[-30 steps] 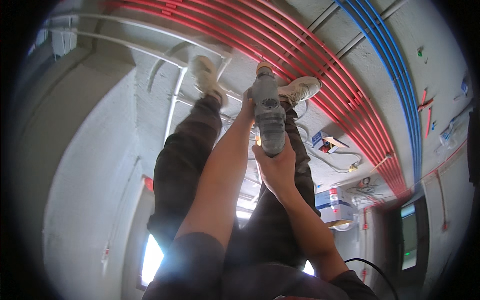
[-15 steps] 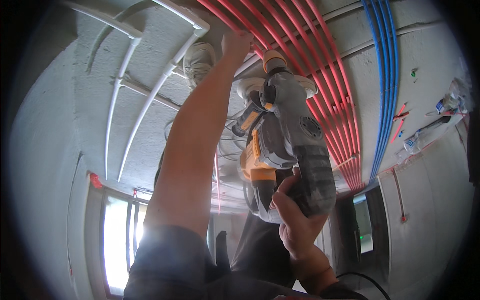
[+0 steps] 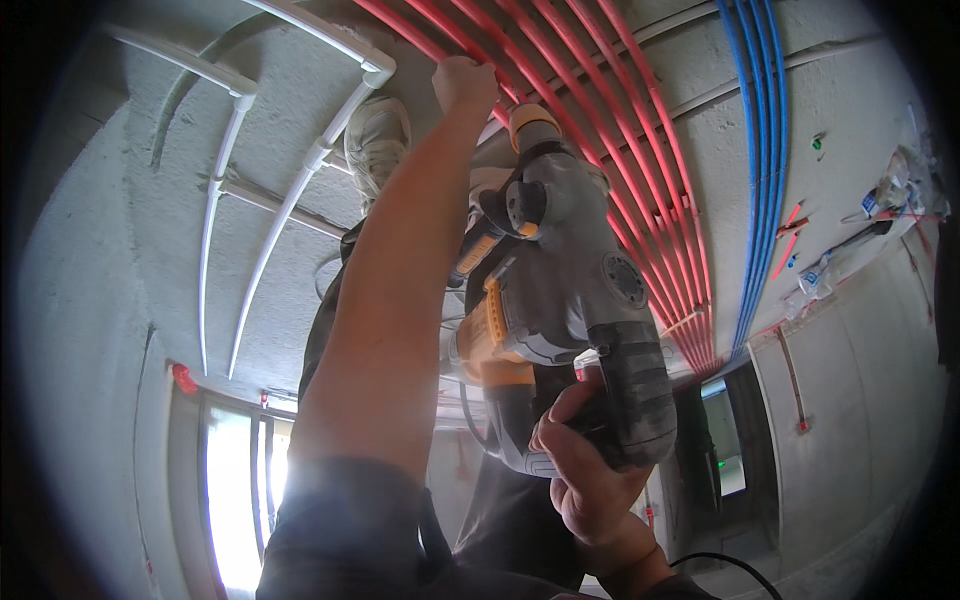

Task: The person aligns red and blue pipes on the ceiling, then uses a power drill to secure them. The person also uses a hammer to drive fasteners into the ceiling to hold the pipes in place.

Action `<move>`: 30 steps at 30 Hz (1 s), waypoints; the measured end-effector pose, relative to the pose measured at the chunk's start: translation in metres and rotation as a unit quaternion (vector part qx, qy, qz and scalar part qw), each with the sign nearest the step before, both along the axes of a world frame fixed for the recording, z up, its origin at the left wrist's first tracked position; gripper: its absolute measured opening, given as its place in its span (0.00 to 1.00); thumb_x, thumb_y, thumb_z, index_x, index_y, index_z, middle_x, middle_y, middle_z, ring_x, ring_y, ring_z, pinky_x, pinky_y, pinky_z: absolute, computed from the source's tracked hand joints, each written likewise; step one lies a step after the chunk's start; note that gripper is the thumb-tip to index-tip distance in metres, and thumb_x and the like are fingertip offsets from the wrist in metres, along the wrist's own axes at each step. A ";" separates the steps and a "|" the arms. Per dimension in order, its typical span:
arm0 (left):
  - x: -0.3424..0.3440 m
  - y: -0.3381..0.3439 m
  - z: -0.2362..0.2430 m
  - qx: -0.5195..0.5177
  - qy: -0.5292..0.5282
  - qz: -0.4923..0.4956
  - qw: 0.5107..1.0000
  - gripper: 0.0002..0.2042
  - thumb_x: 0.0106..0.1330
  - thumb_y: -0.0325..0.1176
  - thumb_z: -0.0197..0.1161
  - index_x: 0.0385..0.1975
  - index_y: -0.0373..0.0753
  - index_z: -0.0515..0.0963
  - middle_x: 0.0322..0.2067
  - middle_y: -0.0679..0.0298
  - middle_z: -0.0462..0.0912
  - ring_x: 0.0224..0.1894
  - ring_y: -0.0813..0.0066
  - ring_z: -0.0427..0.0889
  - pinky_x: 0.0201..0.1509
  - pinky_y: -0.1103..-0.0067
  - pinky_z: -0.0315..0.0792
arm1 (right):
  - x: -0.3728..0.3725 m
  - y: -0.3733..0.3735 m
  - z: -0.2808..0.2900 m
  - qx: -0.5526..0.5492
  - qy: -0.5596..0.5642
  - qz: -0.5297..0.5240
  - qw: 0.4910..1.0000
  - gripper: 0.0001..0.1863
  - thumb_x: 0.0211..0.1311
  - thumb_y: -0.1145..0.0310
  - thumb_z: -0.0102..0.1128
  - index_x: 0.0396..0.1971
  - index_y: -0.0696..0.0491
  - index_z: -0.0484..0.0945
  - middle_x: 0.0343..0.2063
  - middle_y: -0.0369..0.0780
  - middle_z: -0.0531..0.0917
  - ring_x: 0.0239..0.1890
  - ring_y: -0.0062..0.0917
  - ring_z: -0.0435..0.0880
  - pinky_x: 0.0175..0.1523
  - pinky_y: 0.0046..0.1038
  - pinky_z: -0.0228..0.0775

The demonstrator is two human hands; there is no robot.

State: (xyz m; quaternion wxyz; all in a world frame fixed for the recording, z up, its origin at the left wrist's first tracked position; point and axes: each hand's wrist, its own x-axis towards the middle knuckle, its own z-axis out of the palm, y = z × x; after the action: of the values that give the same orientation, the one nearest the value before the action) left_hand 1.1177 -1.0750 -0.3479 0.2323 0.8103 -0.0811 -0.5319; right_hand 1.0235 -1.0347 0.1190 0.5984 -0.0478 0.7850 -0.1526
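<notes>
A grey and orange rotary hammer (image 3: 575,240) hangs across the middle of the view, its orange collar (image 3: 532,122) at the front next to the red pipes (image 3: 600,100). My right hand (image 3: 590,470) is wrapped around its rear handle, near the trigger. At the far end of my outstretched left arm, my left hand (image 3: 465,85) is closed beside the collar and against the red pipes. Whatever is between its fingers is hidden. A side handle (image 3: 478,245) sticks out on the tool's left, and nothing grips it.
White pipes with elbows (image 3: 378,68) run over the concrete on the left, next to a pale shoe (image 3: 377,140). Several blue pipes (image 3: 762,170) lie to the right. Farther right are pipe scraps (image 3: 790,230) and clear plastic wrap (image 3: 905,185). A black cord (image 3: 735,562) curves at the lower right.
The view has shifted slightly, so the pipes sit farther left. The rotary hammer looks a little larger and its rear end sits lower. Both hands keep their places.
</notes>
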 end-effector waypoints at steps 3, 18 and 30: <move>0.000 -0.004 0.000 0.024 -0.003 0.007 1.000 0.07 0.62 0.27 0.68 0.28 0.27 0.85 0.21 0.53 0.86 0.22 0.66 0.88 0.29 0.73 0.83 | 0.010 -0.005 -0.003 -0.012 0.011 0.002 1.000 0.30 0.50 0.89 0.64 0.57 0.61 0.72 0.31 0.41 0.82 0.29 0.23 0.81 0.37 0.24 0.75; 0.048 0.008 0.206 0.147 0.274 0.092 0.946 0.18 0.72 0.44 0.63 0.54 0.39 0.76 0.43 0.59 0.82 0.37 0.70 0.79 0.46 0.73 0.74 | -0.006 -0.037 0.006 -0.019 -0.106 0.063 0.992 0.24 0.58 0.75 0.69 0.54 0.58 0.72 0.34 0.44 0.85 0.38 0.26 0.86 0.43 0.31 0.78; 0.066 -0.036 0.215 0.192 0.427 0.068 0.881 0.31 0.75 0.65 0.54 0.52 0.38 0.77 0.41 0.59 0.85 0.43 0.65 0.87 0.49 0.66 0.81 | 0.001 -0.074 0.013 0.026 -0.076 0.128 0.988 0.26 0.54 0.70 0.68 0.53 0.57 0.69 0.38 0.54 0.85 0.45 0.55 0.85 0.50 0.48 0.76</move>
State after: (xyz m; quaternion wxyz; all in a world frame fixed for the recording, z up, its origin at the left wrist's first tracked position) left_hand 1.1837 -1.1105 -0.1326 0.1202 0.5369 0.1849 -0.8143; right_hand 1.0246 -1.1092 0.1317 0.6721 -0.1205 0.7283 -0.0572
